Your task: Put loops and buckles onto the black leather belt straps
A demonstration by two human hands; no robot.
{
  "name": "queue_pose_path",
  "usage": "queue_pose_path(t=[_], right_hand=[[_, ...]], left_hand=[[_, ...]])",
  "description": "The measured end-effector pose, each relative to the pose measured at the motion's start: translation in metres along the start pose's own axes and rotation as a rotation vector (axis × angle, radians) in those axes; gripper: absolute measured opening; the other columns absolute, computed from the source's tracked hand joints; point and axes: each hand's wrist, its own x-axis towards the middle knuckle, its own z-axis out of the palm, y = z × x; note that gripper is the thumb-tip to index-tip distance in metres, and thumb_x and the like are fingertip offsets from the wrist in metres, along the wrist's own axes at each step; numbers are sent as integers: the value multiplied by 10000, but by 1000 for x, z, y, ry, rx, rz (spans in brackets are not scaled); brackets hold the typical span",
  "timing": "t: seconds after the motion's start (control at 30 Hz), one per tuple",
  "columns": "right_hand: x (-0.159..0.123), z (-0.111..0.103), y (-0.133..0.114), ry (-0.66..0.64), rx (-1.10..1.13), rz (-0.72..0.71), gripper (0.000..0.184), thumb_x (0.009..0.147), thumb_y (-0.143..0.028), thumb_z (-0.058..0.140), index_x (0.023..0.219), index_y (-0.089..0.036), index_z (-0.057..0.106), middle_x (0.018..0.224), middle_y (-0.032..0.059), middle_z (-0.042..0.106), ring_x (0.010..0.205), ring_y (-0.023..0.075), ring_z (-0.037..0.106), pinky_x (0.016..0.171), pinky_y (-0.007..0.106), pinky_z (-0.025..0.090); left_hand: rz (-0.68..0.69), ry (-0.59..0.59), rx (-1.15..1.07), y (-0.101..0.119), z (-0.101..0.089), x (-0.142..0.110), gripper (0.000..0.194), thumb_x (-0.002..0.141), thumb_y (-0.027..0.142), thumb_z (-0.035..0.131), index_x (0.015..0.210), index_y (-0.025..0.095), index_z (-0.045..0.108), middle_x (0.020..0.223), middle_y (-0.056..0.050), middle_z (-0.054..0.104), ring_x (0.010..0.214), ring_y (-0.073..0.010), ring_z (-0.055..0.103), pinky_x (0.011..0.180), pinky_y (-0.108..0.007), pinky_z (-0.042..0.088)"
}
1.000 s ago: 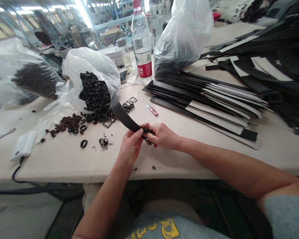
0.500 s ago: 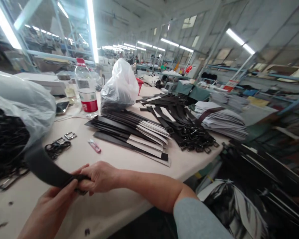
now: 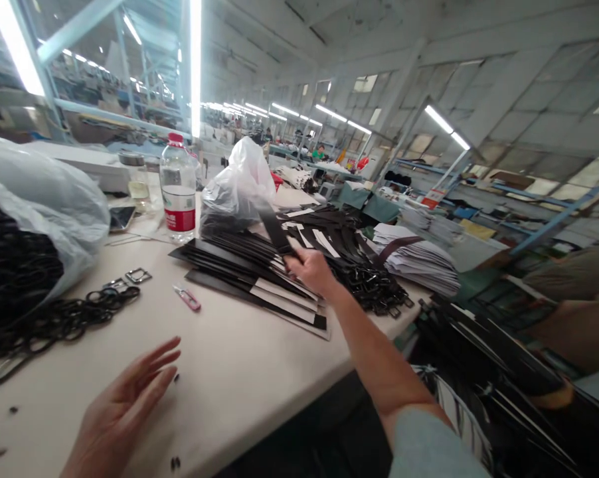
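My right hand (image 3: 310, 271) grips one end of a black strap (image 3: 273, 229), its far end blurred near a white plastic bag (image 3: 244, 179). Below that hand lies a stack of flat black strips (image 3: 230, 262) with white parts. To its right is a heap of black straps with metal buckles (image 3: 374, 285). Over the front of the table my left hand (image 3: 130, 398) holds nothing, its fingers stretched out. Pink thread snips (image 3: 186, 297) lie between the left hand and the strips. Black rings (image 3: 80, 312) and a loose square buckle (image 3: 138, 275) are at the left.
An open plastic bag full of black rings (image 3: 20, 259) fills the left side. A plastic bottle with a red cap (image 3: 178, 189), a glass jar (image 3: 137, 182) and a phone (image 3: 121, 218) stand or lie behind. White sheets (image 3: 414, 259) are piled at the table's right edge.
My right hand has swung away to the right with the black strap, over the strips. My left hand has let go of the strap and opened. The view has shifted slightly.
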Motion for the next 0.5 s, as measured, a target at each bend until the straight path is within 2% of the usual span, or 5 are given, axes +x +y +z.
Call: queue_pose_path(t=[0.07,0.1,0.2,0.33,0.5], right_hand=[[10,-42,25,131,-304,234,234,886,-368,561,910,-170,682,1001,118,721,1033,230,656,879,271,478],[14,-61,38,155,-350,312,211,869,-328,585,907,-149,688,1069,160,707,1121,270,622,936,301,457],[19,-100,80,141,-354,504,156,842,-207,594,805,-83,682,956,220,709,1042,295,654,900,332,480],[5,-111,128,82,-198,705,186,861,-211,611,733,-79,639,627,101,660,604,159,646,616,244,509],[-10,-105,158,122,-11,769,234,906,-321,634,846,-95,618,637,2,631,512,74,576,520,189,487]], left_hand=[[3,9,6,3,3,-2,600,623,653,745,1080,264,742,1126,-75,739,1031,-299,701,873,-342,590],[9,8,14,4,4,-2,604,616,655,747,1077,266,743,1097,-76,748,999,-294,711,858,-338,593],[26,-17,37,2,6,-3,599,599,649,753,1074,285,746,1035,-67,763,952,-287,724,840,-328,594],[42,-27,71,-5,6,0,503,602,666,724,1023,391,747,1011,7,769,988,-315,714,880,-423,588],[57,-99,119,-17,4,3,411,598,670,716,962,482,749,1052,79,754,1005,-334,709,912,-472,568]])
